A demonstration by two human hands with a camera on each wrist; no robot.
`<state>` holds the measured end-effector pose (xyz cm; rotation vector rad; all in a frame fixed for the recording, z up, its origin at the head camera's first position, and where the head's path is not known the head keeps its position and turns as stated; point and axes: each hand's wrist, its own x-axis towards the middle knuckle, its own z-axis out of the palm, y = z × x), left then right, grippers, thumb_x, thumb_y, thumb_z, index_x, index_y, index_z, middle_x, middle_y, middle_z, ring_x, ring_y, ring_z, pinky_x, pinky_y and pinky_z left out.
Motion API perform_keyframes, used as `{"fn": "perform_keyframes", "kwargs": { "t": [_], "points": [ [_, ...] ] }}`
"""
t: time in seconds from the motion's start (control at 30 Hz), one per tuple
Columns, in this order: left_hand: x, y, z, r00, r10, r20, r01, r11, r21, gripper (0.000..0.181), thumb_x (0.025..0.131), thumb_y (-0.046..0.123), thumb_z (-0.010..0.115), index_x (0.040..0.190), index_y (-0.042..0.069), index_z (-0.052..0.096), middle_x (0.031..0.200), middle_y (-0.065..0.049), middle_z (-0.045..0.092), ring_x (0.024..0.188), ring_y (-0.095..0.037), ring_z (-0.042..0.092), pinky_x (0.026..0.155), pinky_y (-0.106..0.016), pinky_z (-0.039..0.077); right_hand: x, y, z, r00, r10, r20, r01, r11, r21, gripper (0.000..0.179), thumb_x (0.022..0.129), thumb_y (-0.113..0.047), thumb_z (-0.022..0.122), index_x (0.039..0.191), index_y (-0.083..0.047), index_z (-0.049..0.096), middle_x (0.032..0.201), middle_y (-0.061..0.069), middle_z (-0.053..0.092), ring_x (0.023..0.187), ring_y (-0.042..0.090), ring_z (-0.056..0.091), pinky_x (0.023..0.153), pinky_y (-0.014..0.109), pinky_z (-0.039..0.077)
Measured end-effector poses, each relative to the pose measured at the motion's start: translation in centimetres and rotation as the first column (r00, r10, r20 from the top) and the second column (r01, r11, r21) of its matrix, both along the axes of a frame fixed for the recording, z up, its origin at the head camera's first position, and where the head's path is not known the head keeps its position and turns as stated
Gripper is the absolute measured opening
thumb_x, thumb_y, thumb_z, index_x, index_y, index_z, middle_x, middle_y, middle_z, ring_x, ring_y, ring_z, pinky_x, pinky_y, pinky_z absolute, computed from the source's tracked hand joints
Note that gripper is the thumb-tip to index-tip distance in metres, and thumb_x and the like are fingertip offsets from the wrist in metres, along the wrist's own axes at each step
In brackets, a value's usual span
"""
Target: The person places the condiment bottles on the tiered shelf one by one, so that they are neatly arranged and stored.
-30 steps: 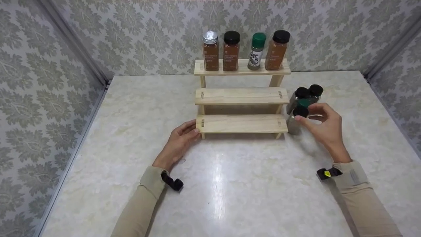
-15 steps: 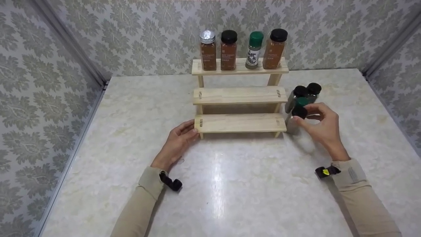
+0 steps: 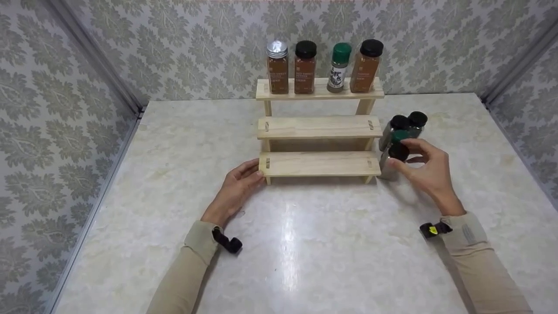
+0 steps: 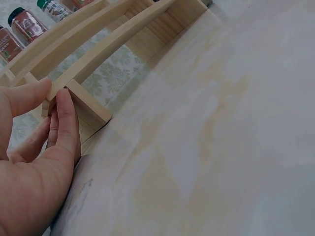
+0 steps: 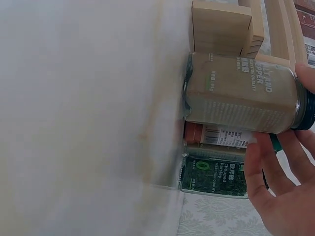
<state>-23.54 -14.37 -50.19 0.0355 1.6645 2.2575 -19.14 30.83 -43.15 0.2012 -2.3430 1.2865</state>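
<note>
A three-tier wooden spice rack (image 3: pixel 320 164) stands on the table. My left hand (image 3: pixel 236 188) pinches the left end of its lowest shelf, thumb on top and fingers beneath, as the left wrist view shows. Beside the rack's right end, my right hand (image 3: pixel 429 171) grips a black-capped pepper jar (image 5: pixel 241 93) near its cap, with thumb and fingers on either side. This jar is upright and full of light brown powder. Right behind it are a green-capped bottle (image 3: pixel 399 137) and a parsley jar (image 5: pixel 216 174), both partly hidden.
On the top shelf stand a silver-capped spice jar (image 3: pixel 278 69), a black-capped red pepper jar (image 3: pixel 305 69), a small green-capped bottle (image 3: pixel 338 69) and another orange-brown jar (image 3: pixel 366 67). Another black-capped jar (image 3: pixel 417 122) is at the back right. Patterned wall panels (image 3: pixel 209 48) border the table (image 3: pixel 196 131).
My right hand and the pepper jar's cap have shifted slightly toward the front. My left hand keeps its place on the rack. The whole head view wobbles a little.
</note>
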Motion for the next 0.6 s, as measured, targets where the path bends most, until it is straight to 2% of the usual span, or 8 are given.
{"fn": "perform_keyframes", "kwargs": {
  "t": [0.17,0.33,0.6],
  "points": [
    [0.0,0.0,0.0,1.000,0.002,0.000,-0.002,1.000,-0.011,0.054,0.108,0.003,0.062,0.159,0.001,0.045,0.158,-0.019,0.049,0.141,-0.028,0.055,0.114,-0.030,0.054,-1.0,1.1,-1.3,1.000,-0.019,0.025,0.018,0.999,0.045,0.048,0.083,-0.002,0.091,0.126,0.006,0.074,0.111,0.025,0.076,0.092,-0.006,0.065,0.074,0.012,0.057],
    [-0.1,0.0,0.0,1.000,0.013,0.005,-0.013,1.000,-0.005,0.053,0.107,0.003,0.063,0.158,0.001,0.047,0.157,-0.019,0.050,0.140,-0.027,0.056,0.113,-0.030,0.054,-1.7,2.0,-2.6,0.999,-0.021,0.036,0.020,0.999,0.031,0.048,0.084,-0.004,0.091,0.129,0.002,0.073,0.113,0.019,0.075,0.095,-0.005,0.065,0.075,0.011,0.057],
    [-0.1,-0.1,0.0,1.000,0.011,0.016,-0.011,1.000,-0.001,0.055,0.107,0.004,0.064,0.159,0.002,0.046,0.156,-0.018,0.050,0.135,-0.023,0.059,0.113,-0.030,0.055,-1.5,1.7,-2.3,0.999,-0.014,0.044,0.014,1.000,-0.001,0.057,0.085,-0.003,0.091,0.136,0.001,0.067,0.118,0.022,0.075,0.100,-0.003,0.067,0.077,0.015,0.058]
  ]
}}
